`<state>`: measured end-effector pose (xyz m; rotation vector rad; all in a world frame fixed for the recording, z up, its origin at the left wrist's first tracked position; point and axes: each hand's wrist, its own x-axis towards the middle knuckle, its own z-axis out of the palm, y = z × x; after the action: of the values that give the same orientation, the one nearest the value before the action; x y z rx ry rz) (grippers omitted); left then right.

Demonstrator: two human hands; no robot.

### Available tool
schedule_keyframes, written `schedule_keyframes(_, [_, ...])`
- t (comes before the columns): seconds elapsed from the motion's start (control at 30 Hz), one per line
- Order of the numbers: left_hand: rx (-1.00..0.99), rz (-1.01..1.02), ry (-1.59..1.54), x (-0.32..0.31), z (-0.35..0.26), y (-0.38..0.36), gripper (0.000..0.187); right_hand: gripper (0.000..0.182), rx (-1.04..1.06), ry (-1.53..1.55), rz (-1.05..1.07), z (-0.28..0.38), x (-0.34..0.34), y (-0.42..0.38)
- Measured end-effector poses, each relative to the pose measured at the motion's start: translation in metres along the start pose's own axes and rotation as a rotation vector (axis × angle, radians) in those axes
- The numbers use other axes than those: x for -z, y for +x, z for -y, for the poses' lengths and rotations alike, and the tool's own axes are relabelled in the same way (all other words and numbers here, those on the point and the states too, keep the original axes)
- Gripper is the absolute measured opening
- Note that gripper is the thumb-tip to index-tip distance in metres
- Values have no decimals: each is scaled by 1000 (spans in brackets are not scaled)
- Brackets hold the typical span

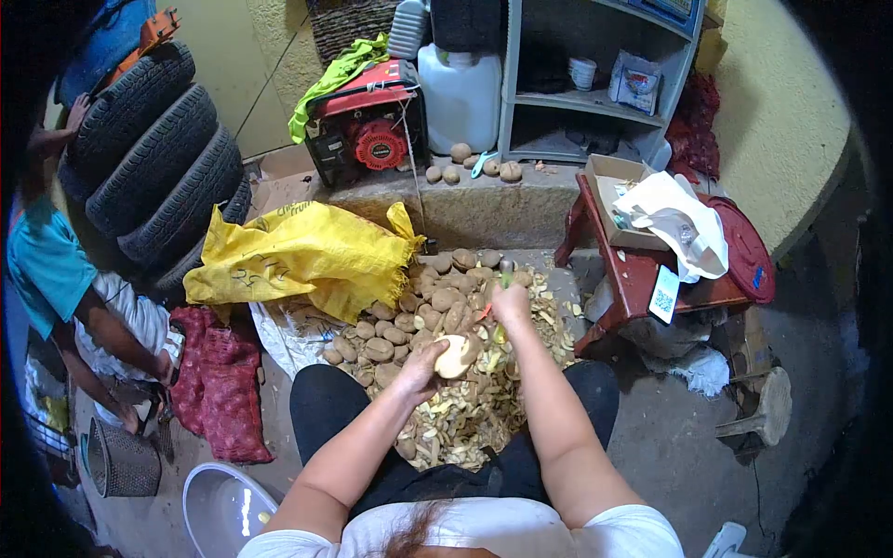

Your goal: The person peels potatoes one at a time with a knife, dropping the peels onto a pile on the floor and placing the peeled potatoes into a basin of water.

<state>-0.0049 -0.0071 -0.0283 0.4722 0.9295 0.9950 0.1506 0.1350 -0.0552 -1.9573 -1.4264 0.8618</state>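
My left hand (422, 365) is closed around a partly peeled potato (453, 358), whose pale flesh faces up while some brown skin stays on its right side. Just to the right, my right hand (510, 304) grips a peeler (485, 312) with an orange part showing near the potato. Its handle is mostly hidden by my fingers. Beyond my hands lies a pile of unpeeled potatoes (379, 350). Pale and brown peelings (474, 414) cover the floor between my legs.
A yellow sack (307, 256) lies behind the potatoes. A red table (633, 270) stands right, a grey basin (223, 507) lower left. At left, another person (56, 270) bends by a red mesh sack (216, 386) and a basket (126, 460). A generator (367, 130) sits on the ledge.
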Motion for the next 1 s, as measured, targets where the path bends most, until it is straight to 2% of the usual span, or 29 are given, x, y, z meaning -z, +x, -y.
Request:
schedule_keyframes(0.1, [-21, -13, 24, 3, -5, -3, 29, 33, 4, 87, -50, -4, 11, 4])
schedule_keyframes(0.17, [-69, -76, 60, 1, -8, -5, 33, 33, 137, 72, -218, 6, 17, -5])
schedule_keyframes(0.27, [13, -111, 5, 4, -5, 2, 27, 35, 116, 95, -115, 36, 36, -36])
schedule_keyframes(0.33, [-17, -135, 6, -5, -4, 0, 26, 35, 222, 61, -37, 38, 29, -39])
schedule_keyframes(0.4, [-47, -160, 7, -7, 1, 3, 24, 34, 320, -15, -147, 41, 19, -50])
schedule_keyframes(0.47, [-138, -124, 9, 0, 11, 11, 24, 34, 289, -15, -106, 40, 16, -51])
schedule_keyframes(0.57, [-162, -62, -11, -5, 7, 6, 25, 32, 207, 79, -36, 39, 25, -45])
schedule_keyframes(0.6, [-167, -29, 13, -1, 7, 6, 26, 31, 144, -34, -114, 32, 23, -34])
schedule_keyframes(0.73, [-162, 63, 27, 0, -1, -3, 29, 39, 40, -61, -103, 2, 29, 6])
schedule_keyframes(0.8, [-127, -35, -44, 0, -5, -1, 30, 40, 131, 60, 78, -13, 24, 26])
schedule_keyframes(0.83, [-83, -37, -88, 2, -7, -2, 29, 38, 113, -12, -134, 8, 37, 0])
schedule_keyframes(0.87, [-83, -38, -91, 6, -5, 0, 29, 38, 114, -14, -132, 9, 38, -2])
schedule_keyframes(0.93, [64, 13, -281, 12, -4, 6, 30, 36, 87, -5, -119, 10, 40, -2])
schedule_keyframes(1.0, [88, -31, -300, 14, -1, 11, 30, 35, 119, -3, -170, 19, 37, -13])
